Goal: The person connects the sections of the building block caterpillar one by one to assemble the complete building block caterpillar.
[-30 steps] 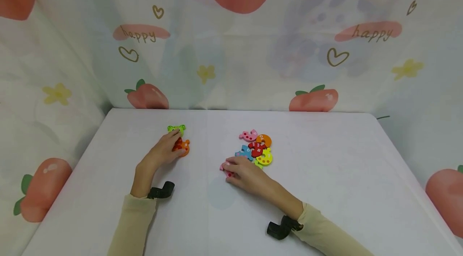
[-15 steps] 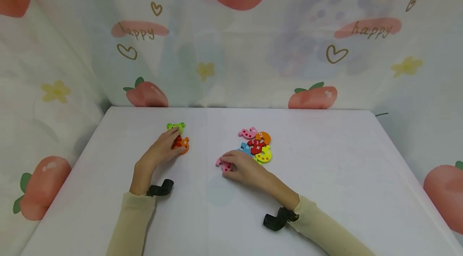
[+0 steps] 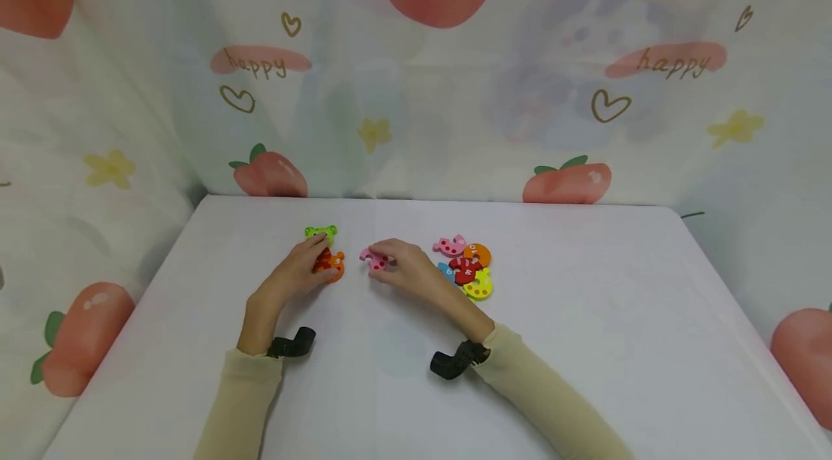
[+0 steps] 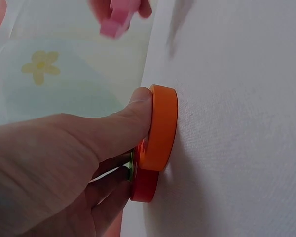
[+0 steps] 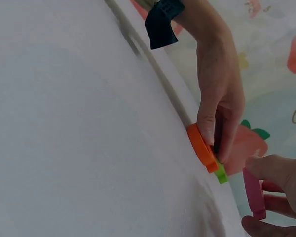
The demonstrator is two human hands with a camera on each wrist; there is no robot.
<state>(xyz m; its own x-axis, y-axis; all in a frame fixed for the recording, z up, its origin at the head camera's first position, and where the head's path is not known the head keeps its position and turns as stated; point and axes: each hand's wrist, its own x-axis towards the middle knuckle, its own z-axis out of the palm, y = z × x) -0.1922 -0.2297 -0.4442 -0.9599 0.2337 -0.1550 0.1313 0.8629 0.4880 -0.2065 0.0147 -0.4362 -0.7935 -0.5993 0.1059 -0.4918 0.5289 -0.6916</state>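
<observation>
In the head view, my left hand (image 3: 291,274) rests on a small row of puzzle pieces at the table's left: a green frog-like piece (image 3: 322,232), a red piece (image 3: 323,256) mostly covered by fingers, and an orange animal-shaped piece (image 3: 334,267). The left wrist view has the thumb on the orange piece (image 4: 163,128). A pink animal-shaped puzzle piece (image 3: 373,260) with dark pink dots is pinched between thumb and fingers of my right hand (image 3: 416,271), just right of that row. In the right wrist view this pink piece (image 5: 254,193) is lifted off the white surface.
Right of my right hand lies a cluster of puzzle pieces: another pink one (image 3: 449,245), an orange ring-shaped one (image 3: 479,253), a red one (image 3: 465,271), a yellow one (image 3: 479,285) and a partly hidden blue one (image 3: 445,270). A printed cloth (image 3: 429,99) hangs behind the white table (image 3: 585,330).
My right hand has carried the pink puzzle piece from beside the cluster leftward and toward the back, close to the left row. The left hand stays put on its pieces.
</observation>
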